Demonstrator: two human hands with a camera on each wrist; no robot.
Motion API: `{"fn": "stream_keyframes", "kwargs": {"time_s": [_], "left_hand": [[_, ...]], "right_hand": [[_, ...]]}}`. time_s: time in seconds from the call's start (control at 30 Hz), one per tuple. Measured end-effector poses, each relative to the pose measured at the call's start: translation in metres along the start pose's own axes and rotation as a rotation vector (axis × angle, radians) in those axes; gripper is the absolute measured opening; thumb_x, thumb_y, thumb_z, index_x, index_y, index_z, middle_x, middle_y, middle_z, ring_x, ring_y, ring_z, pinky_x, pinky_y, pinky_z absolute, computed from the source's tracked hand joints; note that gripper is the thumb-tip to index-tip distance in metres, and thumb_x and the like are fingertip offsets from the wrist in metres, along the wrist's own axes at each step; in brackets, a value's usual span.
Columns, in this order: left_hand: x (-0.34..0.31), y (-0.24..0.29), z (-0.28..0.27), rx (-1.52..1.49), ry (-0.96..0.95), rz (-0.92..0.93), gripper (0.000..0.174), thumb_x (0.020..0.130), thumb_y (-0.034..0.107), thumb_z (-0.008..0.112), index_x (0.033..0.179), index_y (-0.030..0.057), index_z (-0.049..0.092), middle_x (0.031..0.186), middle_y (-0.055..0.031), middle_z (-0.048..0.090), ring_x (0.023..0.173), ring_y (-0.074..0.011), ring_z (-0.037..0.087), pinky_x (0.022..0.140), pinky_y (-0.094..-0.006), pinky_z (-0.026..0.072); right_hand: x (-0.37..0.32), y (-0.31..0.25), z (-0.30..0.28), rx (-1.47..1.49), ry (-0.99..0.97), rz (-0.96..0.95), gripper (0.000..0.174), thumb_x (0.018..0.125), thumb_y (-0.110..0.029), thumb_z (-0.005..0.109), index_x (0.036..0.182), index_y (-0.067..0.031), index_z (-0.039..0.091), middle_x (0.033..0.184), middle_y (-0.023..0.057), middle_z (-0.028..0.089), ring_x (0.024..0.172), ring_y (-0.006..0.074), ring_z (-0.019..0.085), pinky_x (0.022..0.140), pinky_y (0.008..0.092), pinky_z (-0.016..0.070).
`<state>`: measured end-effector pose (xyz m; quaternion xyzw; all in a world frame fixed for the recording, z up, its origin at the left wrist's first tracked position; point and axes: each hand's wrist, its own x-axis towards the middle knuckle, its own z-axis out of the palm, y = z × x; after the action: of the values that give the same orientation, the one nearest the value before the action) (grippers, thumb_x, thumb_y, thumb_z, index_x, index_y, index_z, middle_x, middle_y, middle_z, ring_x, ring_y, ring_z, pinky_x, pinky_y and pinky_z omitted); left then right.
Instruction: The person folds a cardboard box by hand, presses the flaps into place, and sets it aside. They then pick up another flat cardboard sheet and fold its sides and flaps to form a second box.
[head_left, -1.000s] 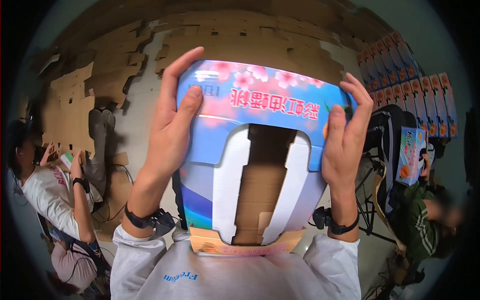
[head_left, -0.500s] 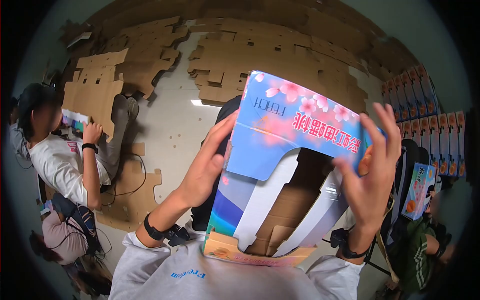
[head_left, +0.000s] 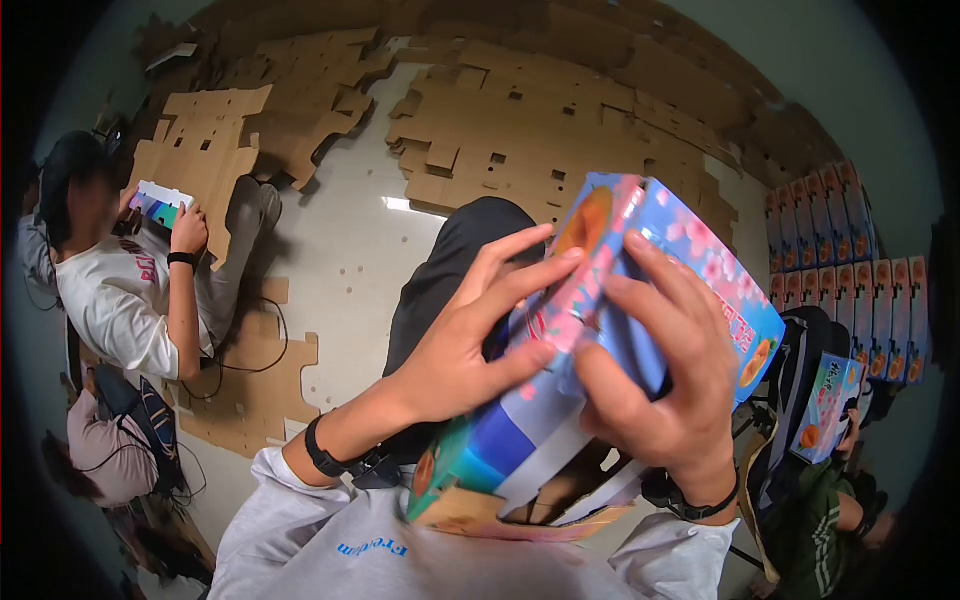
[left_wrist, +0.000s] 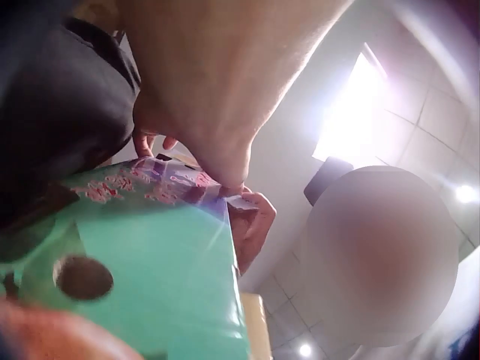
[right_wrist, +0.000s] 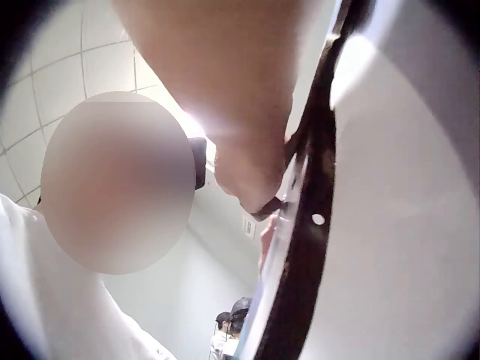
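A printed cardboard box (head_left: 500, 440), blue with pink blossoms, leans tilted against the person's shirt, with its cut-out front partly covered by the right hand. The left hand (head_left: 480, 340) lies on the box's side near the upper corner, fingers extended and spread. Bent fingers of the right hand (head_left: 670, 360) reach over the upper corner edge, its thumb on the near side, gripping there. In the left wrist view the box's green face (left_wrist: 165, 262) has a round hole, and the left hand (left_wrist: 199, 127) touches the far edge. The right wrist view shows the right hand (right_wrist: 251, 161) beside a box edge.
Flattened cardboard sheets (head_left: 520, 130) cover much of the floor ahead. Rows of similar boxes (head_left: 850, 290) stand at the right. A seated person (head_left: 130, 290) at the left holds a small printed piece; another at the right has a printed box (head_left: 830, 405).
The box has turned, bringing its left side into view, and its top leans further right. The left hand has moved onto that side; the right hand has moved left onto the upper corner.
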<state>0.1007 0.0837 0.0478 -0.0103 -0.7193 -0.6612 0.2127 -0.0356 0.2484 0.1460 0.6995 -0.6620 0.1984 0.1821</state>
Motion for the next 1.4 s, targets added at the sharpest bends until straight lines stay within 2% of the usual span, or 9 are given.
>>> {"fn": "stream_keyframes", "kwargs": {"time_s": [0.17, 0.43, 0.6, 0.77, 0.9, 1.0, 1.03, 1.23, 1.4], "left_hand": [[0.018, 0.018, 0.004, 0.094, -0.068, -0.017, 0.076, 0.091, 0.024, 0.071, 0.161, 0.0106, 0.042, 0.164, -0.021, 0.037, 0.148, -0.0304, 0.04, 0.106, -0.0376, 0.0434], [0.016, 0.001, 0.007, 0.096, -0.011, 0.067, 0.066, 0.095, 0.009, 0.064, 0.159, 0.0145, 0.046, 0.164, -0.024, 0.034, 0.151, -0.042, 0.04, 0.113, -0.0454, 0.0458], [0.01, -0.006, 0.001, 0.05, -0.055, 0.051, 0.069, 0.095, 0.018, 0.061, 0.162, 0.0122, 0.042, 0.168, -0.0257, 0.024, 0.148, -0.045, 0.043, 0.117, -0.0475, 0.042], [0.002, -0.012, -0.006, 0.102, -0.094, 0.105, 0.085, 0.091, 0.03, 0.063, 0.166, 0.0048, 0.03, 0.17, -0.0293, 0.014, 0.152, -0.0476, 0.035, 0.123, -0.0516, 0.0338], [-0.004, -0.016, -0.012, 0.175, -0.079, 0.094, 0.09, 0.093, 0.035, 0.064, 0.167, 0.0036, 0.023, 0.17, -0.0273, 0.015, 0.156, -0.0436, 0.027, 0.12, -0.0525, 0.035], [-0.008, -0.022, -0.023, -0.019, -0.018, 0.0, 0.09, 0.094, 0.043, 0.068, 0.166, 0.0061, 0.028, 0.169, -0.0234, 0.021, 0.153, -0.0376, 0.033, 0.113, -0.0472, 0.0413], [-0.01, -0.019, -0.02, -0.036, 0.066, -0.085, 0.091, 0.093, 0.047, 0.07, 0.165, 0.007, 0.03, 0.168, -0.021, 0.024, 0.146, -0.0338, 0.04, 0.111, -0.0445, 0.0428], [-0.022, -0.006, -0.027, -0.173, 0.235, -0.261, 0.098, 0.097, 0.053, 0.067, 0.164, 0.0031, 0.018, 0.163, -0.0212, 0.027, 0.142, -0.0302, 0.044, 0.117, -0.0447, 0.0362], [-0.019, -0.003, -0.013, -0.063, 0.281, -0.272, 0.094, 0.101, 0.05, 0.064, 0.164, 0.0016, 0.013, 0.16, -0.0224, 0.032, 0.148, -0.0303, 0.036, 0.124, -0.0449, 0.0251]], "right_hand": [[-0.006, 0.009, 0.004, 0.045, 0.104, 0.013, 0.026, 0.078, -0.011, 0.077, 0.099, -0.02, 0.065, 0.122, 0.0112, 0.068, 0.118, 0.0405, 0.071, 0.1, 0.0525, 0.0558], [-0.002, 0.007, 0.011, -0.017, 0.04, 0.016, 0.028, 0.078, -0.009, 0.077, 0.1, -0.0234, 0.066, 0.124, 0.0076, 0.068, 0.122, 0.0353, 0.069, 0.104, 0.0506, 0.0531], [-0.004, 0.005, 0.016, -0.069, -0.028, 0.026, 0.009, 0.094, -0.026, 0.069, 0.103, -0.0255, 0.068, 0.129, 0.0062, 0.065, 0.129, 0.0304, 0.065, 0.11, 0.0491, 0.0488], [-0.003, -0.001, 0.01, -0.173, -0.309, 0.002, 0.065, 0.103, -0.069, 0.044, 0.141, -0.0216, 0.065, 0.15, 0.0165, 0.055, 0.142, 0.0368, 0.053, 0.122, 0.0577, 0.0314], [0.004, -0.023, 0.023, 0.06, -0.492, 0.173, 0.079, 0.098, -0.067, 0.056, 0.153, -0.0099, 0.054, 0.161, 0.0215, 0.046, 0.149, 0.0389, 0.045, 0.126, 0.0565, 0.0184], [0.005, -0.01, 0.005, 0.372, -0.512, 0.072, 0.075, 0.093, -0.056, 0.068, 0.149, -0.0076, 0.056, 0.16, 0.0235, 0.047, 0.148, 0.0393, 0.047, 0.124, 0.0575, 0.0241], [0.006, -0.011, -0.009, 0.565, -0.443, 0.2, 0.069, 0.083, -0.036, 0.082, 0.146, -0.0153, 0.061, 0.155, 0.0155, 0.053, 0.141, 0.0295, 0.055, 0.119, 0.0547, 0.0351], [-0.088, 0.035, -0.017, 0.099, 0.298, 0.622, 0.057, 0.105, -0.037, 0.064, 0.147, -0.0009, 0.051, 0.147, 0.0199, 0.054, 0.137, 0.0316, 0.055, 0.118, 0.0444, 0.038], [-0.119, 0.03, 0.005, 0.733, 0.461, 1.157, 0.073, 0.11, -0.048, 0.054, 0.158, 0.0022, 0.033, 0.151, 0.0155, 0.048, 0.14, 0.0252, 0.047, 0.119, 0.0396, 0.0345]]}}
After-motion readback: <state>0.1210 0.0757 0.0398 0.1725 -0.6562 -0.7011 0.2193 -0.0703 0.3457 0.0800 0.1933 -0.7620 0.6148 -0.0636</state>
